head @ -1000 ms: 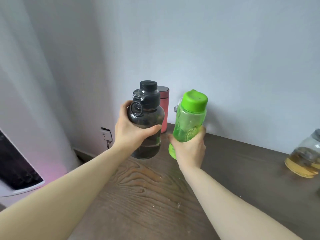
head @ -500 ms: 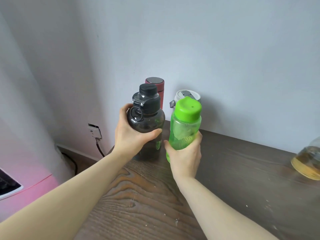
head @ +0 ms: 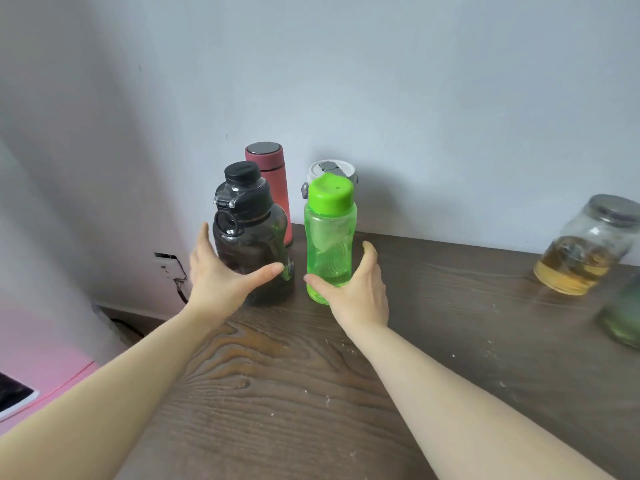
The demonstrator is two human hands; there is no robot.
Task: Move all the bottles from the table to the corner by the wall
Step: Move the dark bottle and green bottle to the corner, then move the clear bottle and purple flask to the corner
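Observation:
A smoky dark bottle with a black cap stands upright on the wooden table near the left corner by the wall. A green bottle with a green cap stands upright just to its right. My left hand is spread open around the dark bottle's lower part, fingers apart from it. My right hand is open in front of the green bottle's base. Behind them against the wall stand a red flask and a white-lidded bottle, mostly hidden.
A glass jar with amber liquid and a metal lid stands at the right by the wall. A blurred green bottle sits at the right edge. The table's left edge drops off beside a wall socket and a pink surface.
Both bottles went from held in the air to standing on the table in front of the red flask and white-lidded bottle. Both hands have let go and opened.

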